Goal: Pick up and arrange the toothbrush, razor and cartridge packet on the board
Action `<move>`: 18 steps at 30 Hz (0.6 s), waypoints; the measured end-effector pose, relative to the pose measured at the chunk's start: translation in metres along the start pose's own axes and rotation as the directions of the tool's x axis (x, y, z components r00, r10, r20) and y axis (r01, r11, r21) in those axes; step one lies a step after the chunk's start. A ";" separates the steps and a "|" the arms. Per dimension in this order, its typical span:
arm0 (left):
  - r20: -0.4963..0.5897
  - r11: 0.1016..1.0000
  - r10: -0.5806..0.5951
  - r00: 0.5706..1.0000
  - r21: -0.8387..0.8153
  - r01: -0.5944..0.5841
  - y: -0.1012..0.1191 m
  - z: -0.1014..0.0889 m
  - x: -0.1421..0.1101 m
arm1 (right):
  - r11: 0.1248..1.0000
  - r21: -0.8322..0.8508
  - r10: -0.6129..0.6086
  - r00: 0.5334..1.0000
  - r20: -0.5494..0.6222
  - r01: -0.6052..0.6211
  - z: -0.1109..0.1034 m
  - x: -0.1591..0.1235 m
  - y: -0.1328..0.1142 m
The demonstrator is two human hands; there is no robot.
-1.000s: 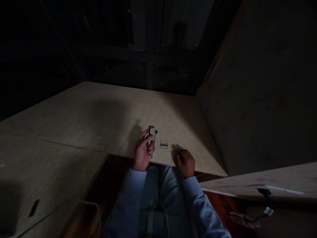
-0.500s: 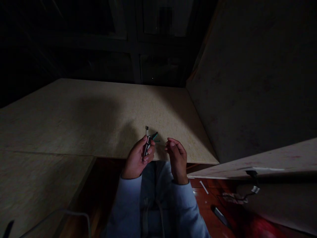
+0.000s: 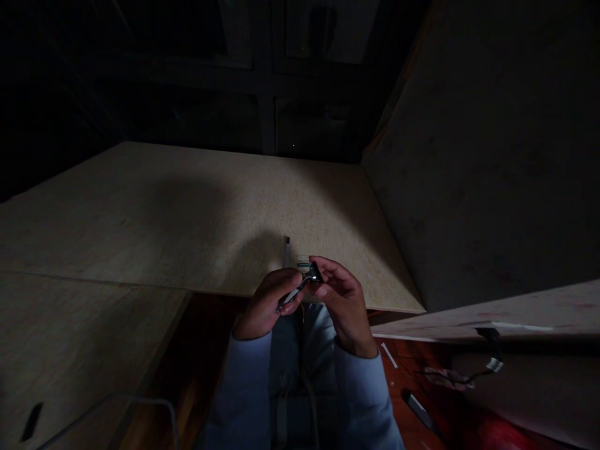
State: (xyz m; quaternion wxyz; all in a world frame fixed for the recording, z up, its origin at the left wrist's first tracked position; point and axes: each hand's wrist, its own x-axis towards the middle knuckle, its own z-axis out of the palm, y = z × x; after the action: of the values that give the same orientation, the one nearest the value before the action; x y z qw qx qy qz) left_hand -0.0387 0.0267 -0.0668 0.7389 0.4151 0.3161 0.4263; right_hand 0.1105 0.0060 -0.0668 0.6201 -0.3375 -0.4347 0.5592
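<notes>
A razor [image 3: 296, 291] lies slantwise between my hands, just over the front edge of the table. My left hand [image 3: 267, 303] is closed around its handle. The dark, wide razor head points up and to the right. My right hand [image 3: 344, 303] has thumb and fingertips on that head, pinching it at its right side. Behind the hands a thin pale stick-like thing [image 3: 287, 251] with a dark tip rests on the table. Beside it is a small greenish piece [image 3: 304, 264], partly hidden by the fingers, whose kind I cannot make out.
The pale tabletop [image 3: 197, 219] meets a dark upright panel [image 3: 478, 206] on the right. A second surface [image 3: 84, 331] joins it at left, with a grey cable [image 3: 135, 400]. A cord [image 3: 480, 374] and a dark oblong object [image 3: 417, 406] lie low at right.
The razor has tilted from nearly upright so its head points right. My right hand has moved in from apart and taken hold of the head. The view has shifted slightly.
</notes>
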 end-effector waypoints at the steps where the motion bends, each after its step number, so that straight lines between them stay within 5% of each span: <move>1: 0.014 1.000 -0.013 1.000 0.018 0.013 0.001 0.000 -0.001 | 1.000 0.014 0.020 1.000 0.003 -0.020 -0.001 -0.001 0.001; 18: -0.052 0.983 0.017 0.998 0.184 -0.008 -0.001 0.003 0.000 | 0.995 0.073 0.067 0.997 -0.032 -0.064 -0.012 -0.008 0.003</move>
State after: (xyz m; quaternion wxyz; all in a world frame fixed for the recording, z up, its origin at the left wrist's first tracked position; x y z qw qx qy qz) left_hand -0.0357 0.0257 -0.0660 0.6860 0.4720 0.3711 0.4109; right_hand 0.1200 -0.0010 -0.0754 0.6206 -0.3385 -0.3921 0.5887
